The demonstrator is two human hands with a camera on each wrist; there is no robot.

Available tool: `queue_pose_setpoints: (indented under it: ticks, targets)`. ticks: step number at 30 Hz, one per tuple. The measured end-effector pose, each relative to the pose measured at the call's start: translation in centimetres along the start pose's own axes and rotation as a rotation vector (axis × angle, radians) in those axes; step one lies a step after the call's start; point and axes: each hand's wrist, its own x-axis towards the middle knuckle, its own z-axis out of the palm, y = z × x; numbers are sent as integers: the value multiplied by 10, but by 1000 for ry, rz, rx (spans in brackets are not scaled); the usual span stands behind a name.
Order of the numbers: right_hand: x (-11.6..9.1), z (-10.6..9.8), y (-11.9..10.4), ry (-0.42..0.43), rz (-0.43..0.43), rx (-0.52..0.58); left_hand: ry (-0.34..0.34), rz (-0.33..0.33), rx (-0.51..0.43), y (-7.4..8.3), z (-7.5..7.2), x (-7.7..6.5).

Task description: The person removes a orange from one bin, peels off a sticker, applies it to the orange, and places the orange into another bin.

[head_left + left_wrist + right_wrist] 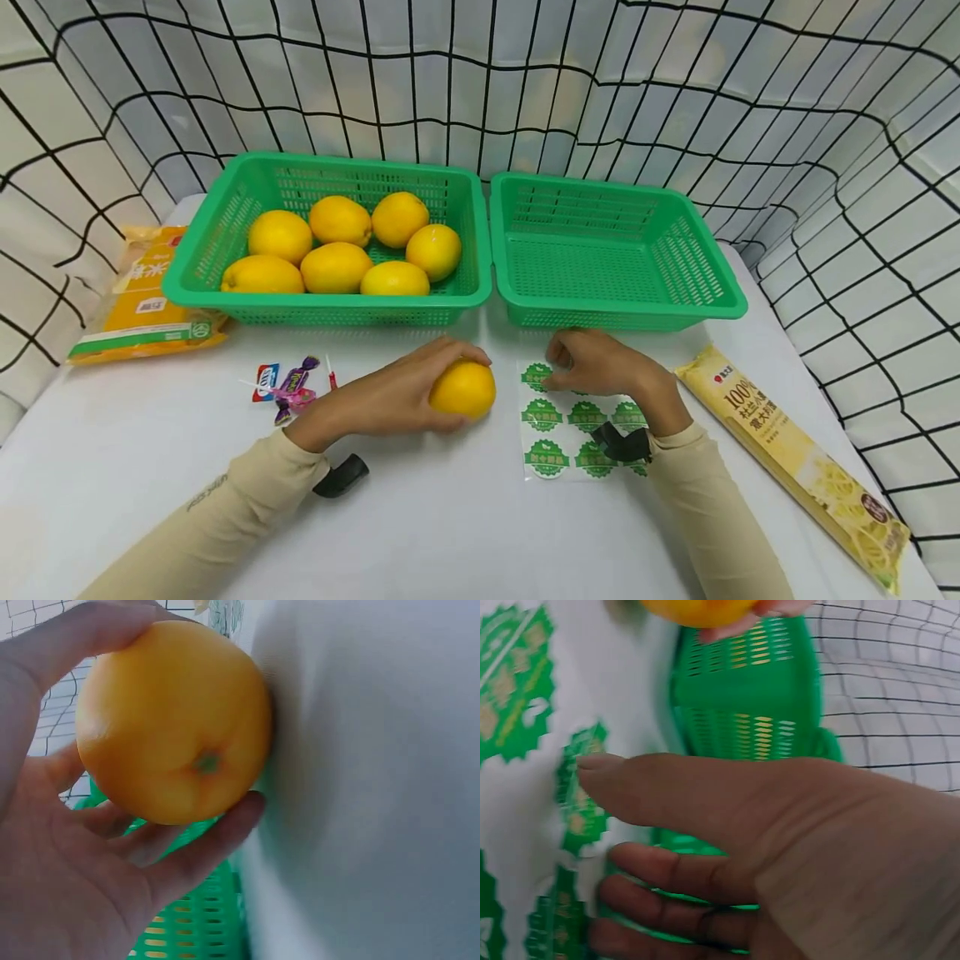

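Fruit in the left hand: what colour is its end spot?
Green: the spot on the yellow-orange fruit shows best in the left wrist view.

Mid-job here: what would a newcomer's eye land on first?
Likely the orange in the left hand, bright against the white cloth in the middle of the head view. Next, the two green baskets behind: seven more oranges fill much of the left one. Then the green stickers, with the right hand over their far edge.

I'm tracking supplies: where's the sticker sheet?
In the head view, the sticker sheet lies right of centre, partly beneath the right hand, in front of the right green basket.
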Motion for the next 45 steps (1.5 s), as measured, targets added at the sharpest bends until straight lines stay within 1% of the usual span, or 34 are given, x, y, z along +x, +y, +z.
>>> queue_pose_setpoints:
  ticks: [3, 5, 8, 13, 15, 22, 26, 29, 33, 36, 38, 41, 45]
  targets:
    - [5, 5, 5, 1, 14, 7, 24, -16, -64, -3, 1, 2]
    - [7, 6, 7, 5, 17, 27, 36, -39, -109, -5, 1, 3]
    - [8, 7, 8, 4, 9, 63, 32, -63, -145, -8, -1, 2]
    - [8, 4, 8, 13, -48, 89, -20, -73, -143, -9, -9, -2]
    - [6, 2, 7, 17, -63, 102, -24, -66, -138, -10, -10, -2]
    - [-2, -9, 7, 25, -86, 177, 63, -12, -170, -13, -5, 2]
    - [-6, -15, 4, 22, -106, 215, 65, -9, -141, -15, -4, 3]
    - [-10, -17, -1, 47, -148, 274, 56, -9, -134, -16, -2, 4]
    - [-14, -16, -15, 93, -251, 404, 56, -38, -175, -18, 0, 5]
    - [-14, -11, -29, 81, -331, 516, 53, -64, -204, -19, 2, 5]
    - [-12, -5, -37, 65, -361, 575, 49, -69, -226, -19, 2, 5]
    - [-8, 4, -47, 81, -365, 615, 47, -69, -252, -19, 2, 5]
    - [-2, 13, -52, 139, -349, 616, 42, -69, -284, -18, 2, 6]
